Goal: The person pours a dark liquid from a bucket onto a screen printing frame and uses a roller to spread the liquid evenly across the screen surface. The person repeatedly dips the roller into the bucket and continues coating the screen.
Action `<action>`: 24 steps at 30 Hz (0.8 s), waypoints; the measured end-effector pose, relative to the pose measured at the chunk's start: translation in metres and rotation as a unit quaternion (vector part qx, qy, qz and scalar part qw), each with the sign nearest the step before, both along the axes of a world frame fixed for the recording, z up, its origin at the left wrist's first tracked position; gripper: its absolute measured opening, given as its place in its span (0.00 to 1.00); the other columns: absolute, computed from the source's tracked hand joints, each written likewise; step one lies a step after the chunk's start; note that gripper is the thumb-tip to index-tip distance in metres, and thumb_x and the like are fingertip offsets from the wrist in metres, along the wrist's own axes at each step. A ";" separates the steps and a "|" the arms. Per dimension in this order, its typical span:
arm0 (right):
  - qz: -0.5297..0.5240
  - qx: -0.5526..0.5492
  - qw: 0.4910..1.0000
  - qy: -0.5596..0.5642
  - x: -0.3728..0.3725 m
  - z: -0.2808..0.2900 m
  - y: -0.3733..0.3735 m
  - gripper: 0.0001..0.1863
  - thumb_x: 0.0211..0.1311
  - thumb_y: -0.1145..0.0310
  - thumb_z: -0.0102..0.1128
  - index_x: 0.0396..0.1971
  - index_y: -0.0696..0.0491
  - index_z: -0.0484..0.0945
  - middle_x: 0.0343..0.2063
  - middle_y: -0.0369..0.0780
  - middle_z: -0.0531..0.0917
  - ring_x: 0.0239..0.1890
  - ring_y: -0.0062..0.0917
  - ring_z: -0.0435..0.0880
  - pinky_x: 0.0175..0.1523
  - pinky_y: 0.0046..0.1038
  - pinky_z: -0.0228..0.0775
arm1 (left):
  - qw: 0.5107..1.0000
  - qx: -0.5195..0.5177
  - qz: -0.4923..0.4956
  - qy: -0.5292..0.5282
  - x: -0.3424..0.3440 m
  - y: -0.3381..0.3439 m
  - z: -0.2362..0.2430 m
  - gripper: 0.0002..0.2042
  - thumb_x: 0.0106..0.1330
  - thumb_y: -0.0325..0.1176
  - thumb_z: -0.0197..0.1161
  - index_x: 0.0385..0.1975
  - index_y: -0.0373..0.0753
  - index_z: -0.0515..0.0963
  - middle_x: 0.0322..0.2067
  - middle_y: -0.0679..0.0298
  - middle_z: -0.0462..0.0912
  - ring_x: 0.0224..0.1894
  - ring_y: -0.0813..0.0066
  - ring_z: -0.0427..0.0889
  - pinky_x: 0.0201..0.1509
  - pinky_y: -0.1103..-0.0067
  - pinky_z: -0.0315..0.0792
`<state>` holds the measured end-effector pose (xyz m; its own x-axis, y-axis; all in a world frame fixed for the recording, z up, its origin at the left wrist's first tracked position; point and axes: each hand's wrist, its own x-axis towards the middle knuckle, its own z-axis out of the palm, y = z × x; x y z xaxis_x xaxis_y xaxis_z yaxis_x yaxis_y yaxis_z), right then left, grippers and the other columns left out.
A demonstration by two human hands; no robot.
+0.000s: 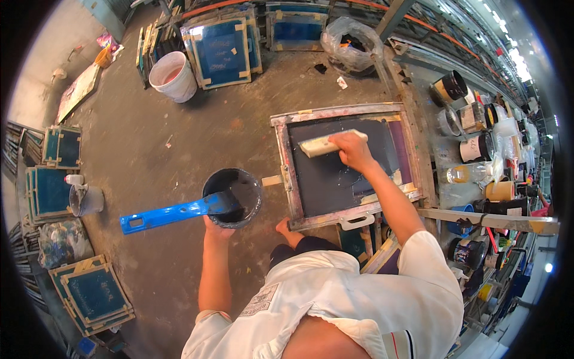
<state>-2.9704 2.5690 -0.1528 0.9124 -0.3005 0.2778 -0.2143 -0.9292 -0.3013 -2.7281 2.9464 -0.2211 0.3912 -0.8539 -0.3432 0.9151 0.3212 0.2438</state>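
My left hand (217, 230) grips the near lower side of a round tub (258, 205) holding dark ink (244, 190); most of its fingers are hidden under the tub. A blue spatula (167, 214) leans across the rim, its blade end in the ink and its slotted handle sticking out to the left. My right hand (354, 151) is closed around the right part of a pale squeegee (317, 146). The squeegee lies over the dark mesh (335, 182) of a framed printing screen (283, 167). Ink smears mark the screen's near right corner.
A shelf at the right carries several ink tubs (476, 148) and bottles. Behind the screen are a white bucket (173, 76), blue screens (221, 55) and a bag-lined bin (353, 45). More screens (98, 293) lean along the left. A metal bar (490, 220) juts out near my right elbow.
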 end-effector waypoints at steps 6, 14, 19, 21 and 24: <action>0.016 0.017 0.998 0.054 0.022 -0.025 -0.008 0.24 0.41 0.81 0.61 0.44 0.51 0.81 0.43 0.42 0.85 0.47 0.40 0.82 0.51 0.37 0.75 | 0.997 -0.066 -0.017 0.032 -0.021 0.006 0.031 0.42 0.59 0.57 0.66 0.67 0.37 0.62 0.63 0.42 0.68 0.62 0.33 0.69 0.61 0.41 0.68; 0.033 0.052 0.997 0.042 -0.043 -0.058 0.038 0.27 0.41 0.84 0.60 0.46 0.49 0.82 0.46 0.39 0.83 0.51 0.39 0.80 0.56 0.36 0.74 | 0.999 0.018 -0.039 0.003 -0.044 0.004 -0.013 0.39 0.63 0.61 0.57 0.67 0.40 0.63 0.63 0.47 0.70 0.60 0.36 0.72 0.59 0.45 0.71; 0.046 0.094 0.981 0.162 -0.064 -0.013 0.059 0.22 0.45 0.81 0.61 0.44 0.49 0.83 0.41 0.41 0.85 0.48 0.38 0.82 0.52 0.35 0.75 | 0.998 -0.013 -0.052 -0.023 -0.056 -0.016 -0.007 0.35 0.66 0.61 0.52 0.65 0.40 0.66 0.62 0.50 0.71 0.59 0.43 0.75 0.56 0.44 0.73; -0.088 0.169 0.947 0.260 -0.058 0.032 0.065 0.20 0.47 0.80 0.60 0.43 0.50 0.84 0.39 0.43 0.86 0.45 0.41 0.83 0.50 0.35 0.75 | 0.997 -0.022 -0.069 -0.037 -0.057 -0.027 -0.011 0.34 0.66 0.61 0.51 0.64 0.42 0.67 0.62 0.52 0.72 0.59 0.45 0.75 0.55 0.43 0.74; -0.177 0.254 0.936 0.166 -0.086 0.049 0.057 0.17 0.49 0.77 0.62 0.43 0.52 0.83 0.35 0.44 0.86 0.38 0.35 0.86 0.45 0.32 0.75 | 0.995 -0.020 -0.097 -0.011 -0.061 -0.045 -0.010 0.32 0.67 0.60 0.50 0.64 0.45 0.68 0.62 0.53 0.72 0.59 0.45 0.75 0.54 0.42 0.74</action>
<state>-3.0562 2.6263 -0.1040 0.7415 -0.6172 -0.2631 -0.6416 -0.5377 -0.5470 -2.7887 2.9014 -0.2314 0.2254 -0.9268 -0.3005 0.9553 0.1496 0.2551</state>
